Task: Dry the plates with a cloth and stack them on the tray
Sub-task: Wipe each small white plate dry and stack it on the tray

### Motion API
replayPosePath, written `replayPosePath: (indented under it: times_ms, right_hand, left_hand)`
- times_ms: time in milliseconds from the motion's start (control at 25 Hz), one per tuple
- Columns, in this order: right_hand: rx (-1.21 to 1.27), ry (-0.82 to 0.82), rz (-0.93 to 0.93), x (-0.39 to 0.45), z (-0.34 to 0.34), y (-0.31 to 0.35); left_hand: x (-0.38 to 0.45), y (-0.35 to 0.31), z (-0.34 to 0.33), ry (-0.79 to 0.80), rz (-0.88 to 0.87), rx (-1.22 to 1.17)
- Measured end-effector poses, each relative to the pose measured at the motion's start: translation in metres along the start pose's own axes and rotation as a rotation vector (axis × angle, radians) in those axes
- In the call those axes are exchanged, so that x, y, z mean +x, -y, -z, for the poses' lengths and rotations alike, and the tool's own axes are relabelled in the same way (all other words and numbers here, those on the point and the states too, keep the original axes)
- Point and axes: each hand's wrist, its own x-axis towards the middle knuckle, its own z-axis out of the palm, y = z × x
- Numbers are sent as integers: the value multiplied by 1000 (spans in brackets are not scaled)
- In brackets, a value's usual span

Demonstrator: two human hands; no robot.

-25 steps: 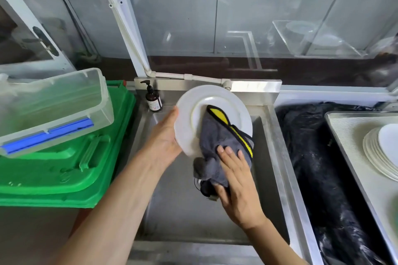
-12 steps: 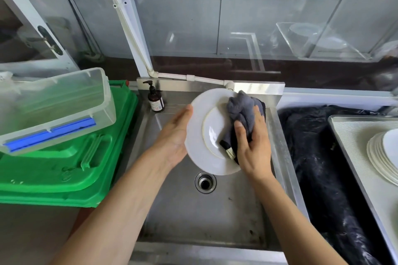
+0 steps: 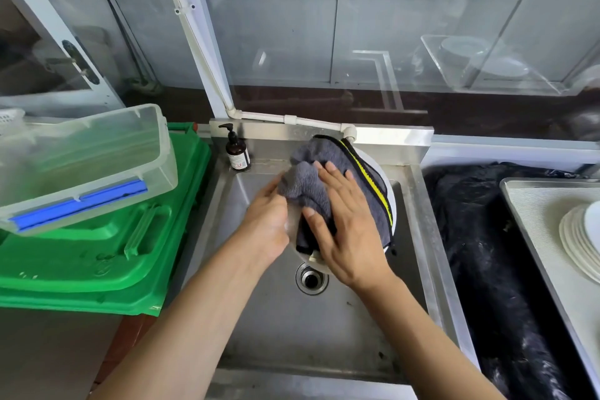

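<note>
Over the steel sink [image 3: 418, 221] I hold a white plate [image 3: 392, 204] tilted on edge. A grey cloth [image 3: 328, 156] with a yellow and black trim covers nearly all of it, so only the plate's right rim and a bit of its lower rim show. My left hand [image 3: 264, 224] grips the plate's left edge, with its fingers hidden behind the plate. My right hand [image 3: 347, 227] lies flat on the cloth with fingers spread and presses it against the plate's face. A stack of white plates [image 3: 578, 237] sits on the steel tray [image 3: 532, 208] at the far right.
A brown pump bottle [image 3: 237, 153] stands at the sink's back left corner. The drain [image 3: 311, 279] lies below my hands. Green crates [image 3: 97, 253] with a clear plastic box [image 3: 87, 156] on top fill the left. A black plastic bag [image 3: 480, 253] lies between sink and tray.
The cloth was bunched at the plate's right side and now spreads over almost the whole face. My right hand slid left and flattened on it. The plate stays in my left hand.
</note>
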Motion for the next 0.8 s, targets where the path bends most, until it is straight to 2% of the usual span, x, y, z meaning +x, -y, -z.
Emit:
replayPosePath:
  times_ms: [80, 240, 400, 520, 680, 800]
  right_hand:
    - [-5, 20, 17, -25, -6, 4]
    - [-36, 9, 37, -54, -11, 4]
    - [-26, -73, -109, -19, -5, 3]
    - [-40, -87, -154, -1, -3, 3]
    - [-70, -7, -5, -22, -4, -3]
    - [-77, 21, 90, -50, -12, -4]
  left_hand:
    - [0, -7, 2, 22, 44, -69]
    - [-2, -7, 5, 32, 97, 14]
    - [-4, -4, -4, 22, 107, -139]
    - [2, -1, -4, 14, 41, -106]
    - [4, -2, 1, -5, 46, -123]
    - [6, -1, 10, 9, 23, -27]
